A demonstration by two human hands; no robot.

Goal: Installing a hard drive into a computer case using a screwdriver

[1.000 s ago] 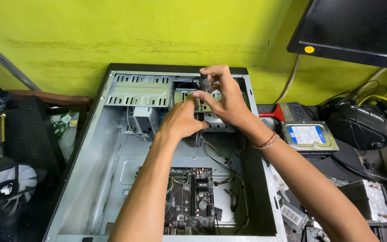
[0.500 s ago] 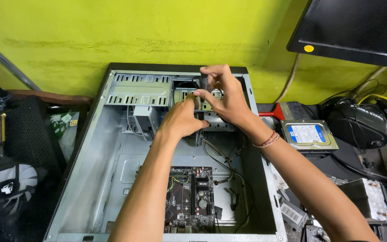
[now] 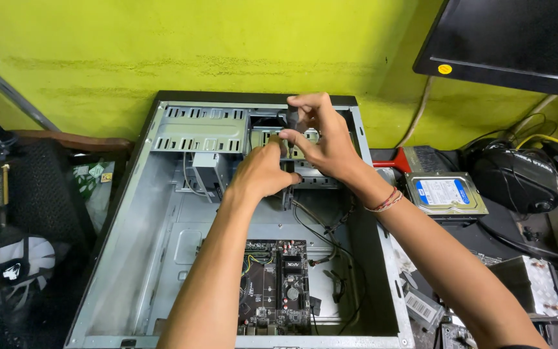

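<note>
Both hands work inside the open case (image 3: 163,271), at its far drive bay (image 3: 305,178). The left hand (image 3: 263,173) and right hand (image 3: 324,145) pinch a small part (image 3: 278,139) there; fitting it seems underway. Next calls for fine alignment.

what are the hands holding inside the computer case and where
Both hands meet at a small dark part beside the drive bay of the computer case. The left hand and right hand cover it, so the exact grip cannot be told.
</note>
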